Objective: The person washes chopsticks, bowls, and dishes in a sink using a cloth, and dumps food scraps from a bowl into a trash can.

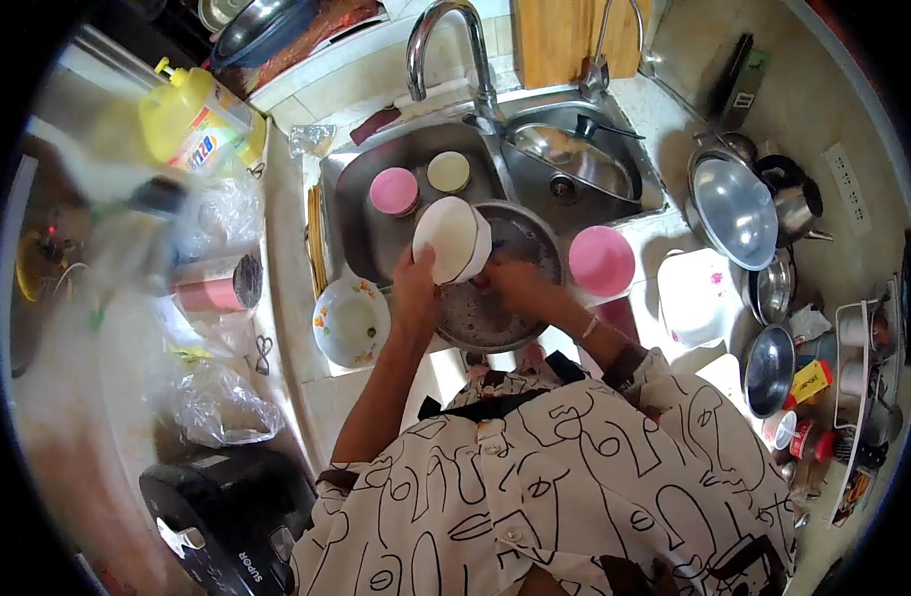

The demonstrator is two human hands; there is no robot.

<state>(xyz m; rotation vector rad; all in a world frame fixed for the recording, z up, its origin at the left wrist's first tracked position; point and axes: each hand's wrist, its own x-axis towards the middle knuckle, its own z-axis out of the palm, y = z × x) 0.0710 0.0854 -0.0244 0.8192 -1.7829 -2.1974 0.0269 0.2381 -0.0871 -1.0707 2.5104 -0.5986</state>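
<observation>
My left hand [414,286] grips a white bowl [448,238] by its rim, thumb on the near side. The bowl is tilted, with its pale inside facing up. Close against the bowl's right underside is my right hand [515,288], fingers curled and partly hidden; what they hold, if anything, cannot be made out. Both hands are over a metal basin [547,248] of sudsy water, which rests at the front of the sink. A pink bowl [394,190] and a cream bowl [449,172] sit in the left sink compartment [361,238].
A floral bowl [351,323] stands left of the basin, a pink bowl [602,260] right of it. The right sink compartment holds a metal strainer-like pan [575,154]. The faucet [485,94] arches behind. A yellow detergent jug [199,119] stands left; a white tray [696,298] and metal bowls [734,209] lie right.
</observation>
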